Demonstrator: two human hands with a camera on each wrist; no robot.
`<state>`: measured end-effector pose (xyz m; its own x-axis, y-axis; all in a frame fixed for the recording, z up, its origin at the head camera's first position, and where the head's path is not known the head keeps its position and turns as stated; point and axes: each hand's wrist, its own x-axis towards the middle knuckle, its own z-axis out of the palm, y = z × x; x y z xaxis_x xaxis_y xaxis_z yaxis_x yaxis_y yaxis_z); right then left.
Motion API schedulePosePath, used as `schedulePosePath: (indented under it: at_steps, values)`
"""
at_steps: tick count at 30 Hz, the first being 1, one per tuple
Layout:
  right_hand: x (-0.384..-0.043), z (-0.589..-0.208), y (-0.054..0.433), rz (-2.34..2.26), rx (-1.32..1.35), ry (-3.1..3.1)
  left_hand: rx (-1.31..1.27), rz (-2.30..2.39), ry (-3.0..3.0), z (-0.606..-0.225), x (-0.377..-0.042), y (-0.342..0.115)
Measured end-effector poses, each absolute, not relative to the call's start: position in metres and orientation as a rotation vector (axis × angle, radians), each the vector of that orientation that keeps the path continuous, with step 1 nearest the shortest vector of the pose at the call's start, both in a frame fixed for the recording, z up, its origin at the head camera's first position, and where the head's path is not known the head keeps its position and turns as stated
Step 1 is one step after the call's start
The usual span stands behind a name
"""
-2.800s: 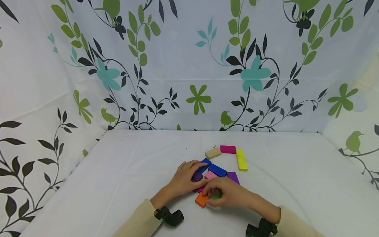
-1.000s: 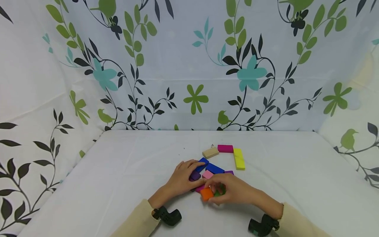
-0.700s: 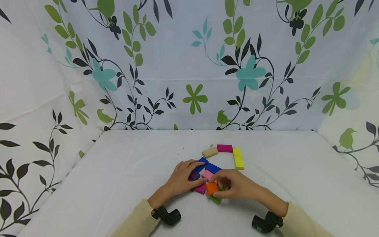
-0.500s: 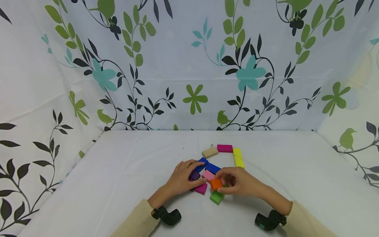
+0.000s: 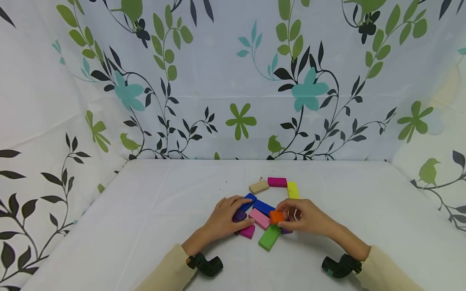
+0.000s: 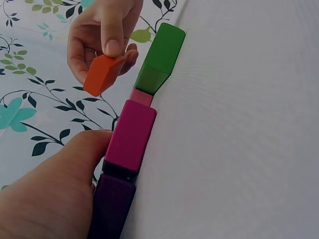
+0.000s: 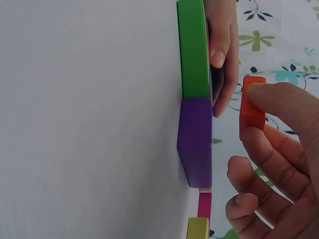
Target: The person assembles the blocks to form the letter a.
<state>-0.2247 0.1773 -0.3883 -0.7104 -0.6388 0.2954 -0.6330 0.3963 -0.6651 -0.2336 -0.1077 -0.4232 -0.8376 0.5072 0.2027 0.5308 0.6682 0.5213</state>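
My right hand [image 5: 307,218] pinches an orange block [image 5: 277,217] between thumb and fingertips, held above the table in the right wrist view. Below it, a green block [image 5: 270,237] lies at a slant, with a purple block [image 7: 196,142] against its end. My left hand [image 5: 227,220] rests spread over the left of the cluster. Its index finger reaches a blue block [image 5: 248,201], and its thumb lies by a magenta block [image 6: 130,137] and a dark purple block [image 5: 239,215]. A pink block [image 5: 259,218] and a second blue block [image 5: 264,207] sit between the hands.
Behind the cluster lie a tan block [image 5: 259,186], a crimson block [image 5: 277,182] and yellow blocks [image 5: 293,190], partly behind my right hand. A white cloth covers the table [image 5: 145,226]. A leaf-patterned curtain [image 5: 204,81] hangs at the back.
My right hand has lifted the orange block from the near side of the cluster and carried it right and away from me. The green block now shows fully. My left hand stays put.
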Motion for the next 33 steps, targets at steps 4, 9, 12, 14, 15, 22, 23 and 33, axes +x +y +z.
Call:
schedulePosePath:
  at_steps: [4, 9, 12, 14, 15, 22, 23, 33]
  values:
    - [-0.227, -0.391, 0.185, -1.235, -1.171, 2.662, -0.886, -0.902, -2.831, -0.424, -0.234, -0.107]
    - [-0.228, -0.396, 0.195, -1.246, -1.094, 2.697, -0.886, -0.901, -2.834, -0.424, -0.235, -0.106]
    - [-0.228, -0.395, 0.199, -1.248, -1.041, 2.714, -0.895, -0.895, -2.828, -0.425, -0.235, -0.105]
    - [-0.228, -0.394, 0.202, -1.253, -1.027, 2.714, -0.901, -0.89, -2.826, -0.425, -0.235, -0.105]
    - [-0.228, -0.394, 0.203, -1.254, -1.026, 2.715, -0.904, -0.889, -2.823, -0.425, -0.236, -0.105]
    - [-0.234, -0.396, 0.212, -1.244, -1.077, 2.717, -0.899, -0.885, -2.814, -0.426, -0.236, -0.106]
    - [-0.235, -0.397, 0.213, -1.237, -1.076, 2.72, -0.898, -0.887, -2.812, -0.426, -0.236, -0.106]
    - [-0.238, -0.399, 0.224, -1.217, -1.01, 2.708, -0.886, -0.896, -2.825, -0.426, -0.236, -0.105]
